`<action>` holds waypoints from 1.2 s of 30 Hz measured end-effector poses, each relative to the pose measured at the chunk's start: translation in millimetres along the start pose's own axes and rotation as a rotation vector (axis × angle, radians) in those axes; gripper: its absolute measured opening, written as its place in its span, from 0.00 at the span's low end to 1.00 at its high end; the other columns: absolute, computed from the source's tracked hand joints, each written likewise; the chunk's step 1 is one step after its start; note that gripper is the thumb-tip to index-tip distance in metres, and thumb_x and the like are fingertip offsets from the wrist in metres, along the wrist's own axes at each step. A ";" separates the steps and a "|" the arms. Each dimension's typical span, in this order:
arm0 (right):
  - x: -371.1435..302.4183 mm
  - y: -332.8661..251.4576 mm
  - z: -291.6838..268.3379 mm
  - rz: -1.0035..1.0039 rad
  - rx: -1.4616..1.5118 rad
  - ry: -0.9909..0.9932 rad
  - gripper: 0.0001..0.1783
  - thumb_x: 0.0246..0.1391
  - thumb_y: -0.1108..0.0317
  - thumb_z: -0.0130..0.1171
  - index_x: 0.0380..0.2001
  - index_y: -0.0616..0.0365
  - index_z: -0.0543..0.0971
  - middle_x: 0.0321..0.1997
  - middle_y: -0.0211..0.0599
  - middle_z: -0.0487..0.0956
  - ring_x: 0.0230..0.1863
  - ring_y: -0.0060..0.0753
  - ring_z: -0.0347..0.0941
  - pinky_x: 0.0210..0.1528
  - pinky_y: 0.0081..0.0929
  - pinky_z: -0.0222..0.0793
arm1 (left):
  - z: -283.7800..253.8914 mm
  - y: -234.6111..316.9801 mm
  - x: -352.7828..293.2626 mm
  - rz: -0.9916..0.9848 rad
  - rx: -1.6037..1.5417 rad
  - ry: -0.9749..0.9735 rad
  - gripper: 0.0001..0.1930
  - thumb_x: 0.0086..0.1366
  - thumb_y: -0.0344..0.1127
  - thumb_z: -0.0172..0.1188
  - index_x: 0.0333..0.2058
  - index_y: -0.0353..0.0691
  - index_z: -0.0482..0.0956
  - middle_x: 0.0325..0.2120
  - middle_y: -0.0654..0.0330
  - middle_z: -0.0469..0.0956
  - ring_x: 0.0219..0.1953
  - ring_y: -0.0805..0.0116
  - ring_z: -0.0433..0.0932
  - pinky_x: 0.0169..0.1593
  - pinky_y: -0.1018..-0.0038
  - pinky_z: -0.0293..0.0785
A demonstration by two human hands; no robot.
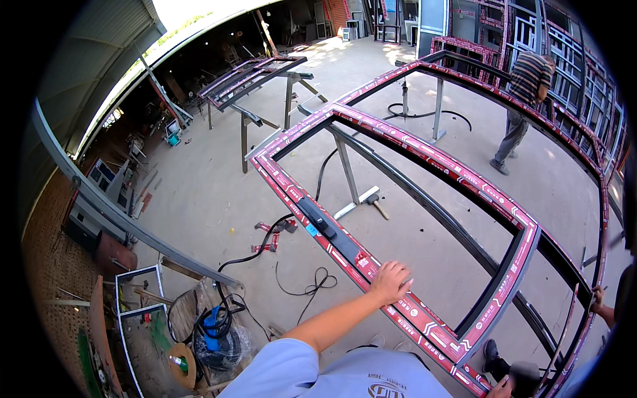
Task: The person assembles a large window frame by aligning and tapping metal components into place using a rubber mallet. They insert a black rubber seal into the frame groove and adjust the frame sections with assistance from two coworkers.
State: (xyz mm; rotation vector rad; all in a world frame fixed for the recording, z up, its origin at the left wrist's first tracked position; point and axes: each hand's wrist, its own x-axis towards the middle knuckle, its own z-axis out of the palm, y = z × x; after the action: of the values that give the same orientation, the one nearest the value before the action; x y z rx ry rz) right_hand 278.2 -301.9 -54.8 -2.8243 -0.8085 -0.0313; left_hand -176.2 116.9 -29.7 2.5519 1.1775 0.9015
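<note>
A metal window or door sash frame [424, 141], wrapped in red printed film, lies flat before me. My left hand [391, 283] is closed over its near rail, fingers curled toward the inner edge. Farther up that rail sits a black handle [317, 218], with a blue sticker beside it. At the lower edge, partly cut off, my right hand [501, 388] grips what looks like a black-headed mallet [525, 379] beside the frame's near corner. A larger film-wrapped frame [600, 192] extends beneath and to the right.
Another person's hand [600, 306] touches the large frame at right. A person in a striped shirt [529, 78] stands beyond it. A mallet [378, 206] and cables [318, 285] lie on the floor. Another frame [255, 79] rests on stands; bagged clutter [222, 341] sits at lower left.
</note>
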 end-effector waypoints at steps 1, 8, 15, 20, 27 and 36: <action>4.1 -2.6 0.9 -0.050 0.028 0.049 0.25 0.71 0.45 0.56 0.47 0.56 0.87 0.44 0.49 0.87 0.44 0.57 0.83 0.47 0.46 0.77 | -7.3 7.9 -10.3 -0.018 0.014 0.054 0.16 0.68 0.44 0.65 0.47 0.40 0.82 0.52 0.53 0.78 0.58 0.50 0.74 0.65 0.51 0.67; 28.1 -175.6 1.3 -0.479 0.629 0.118 0.20 0.73 0.68 0.59 0.26 0.63 0.65 0.24 0.37 0.62 0.26 0.33 0.56 0.29 0.37 0.55 | -69.4 18.8 -113.0 -0.277 0.122 0.106 0.24 0.68 0.43 0.64 0.59 0.41 0.76 0.62 0.53 0.72 0.65 0.48 0.68 0.69 0.49 0.62; -22.6 -401.8 15.1 -0.777 0.678 -0.134 0.26 0.68 0.65 0.64 0.19 0.64 0.66 0.18 0.44 0.65 0.19 0.46 0.60 0.26 0.41 0.57 | -88.6 -82.2 -178.7 -0.756 -0.011 0.201 0.23 0.69 0.42 0.64 0.58 0.38 0.76 0.55 0.50 0.78 0.60 0.46 0.74 0.64 0.54 0.69; -70.2 -535.6 54.8 -0.788 0.498 -0.301 0.25 0.71 0.55 0.60 0.22 0.61 0.76 0.21 0.52 0.75 0.25 0.60 0.75 0.31 0.50 0.69 | -97.9 -183.4 -194.2 -0.984 -0.243 0.277 0.27 0.69 0.48 0.67 0.58 0.36 0.75 0.52 0.49 0.80 0.51 0.52 0.80 0.57 0.58 0.76; -121.4 -662.9 98.6 -0.854 0.240 -0.309 0.32 0.72 0.44 0.53 0.24 0.61 0.82 0.27 0.56 0.82 0.34 0.67 0.79 0.41 0.56 0.74 | -126.4 -345.4 -161.2 -1.267 -0.725 0.189 0.48 0.68 0.60 0.69 0.71 0.28 0.60 0.58 0.42 0.78 0.58 0.56 0.79 0.59 0.63 0.78; -121.0 -692.8 114.5 -0.707 0.096 -0.459 0.33 0.72 0.44 0.51 0.24 0.63 0.82 0.23 0.57 0.82 0.30 0.64 0.81 0.39 0.55 0.75 | -183.9 -415.9 -10.2 -1.476 -1.181 0.268 0.61 0.54 0.66 0.78 0.68 0.25 0.54 0.61 0.39 0.73 0.63 0.52 0.77 0.65 0.59 0.75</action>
State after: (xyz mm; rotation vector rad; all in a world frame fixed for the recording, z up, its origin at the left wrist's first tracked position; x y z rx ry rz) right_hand -192.9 232.5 -45.4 -2.3290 -1.8051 0.5438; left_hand -551.7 372.1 -56.1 0.3754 1.4393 0.9485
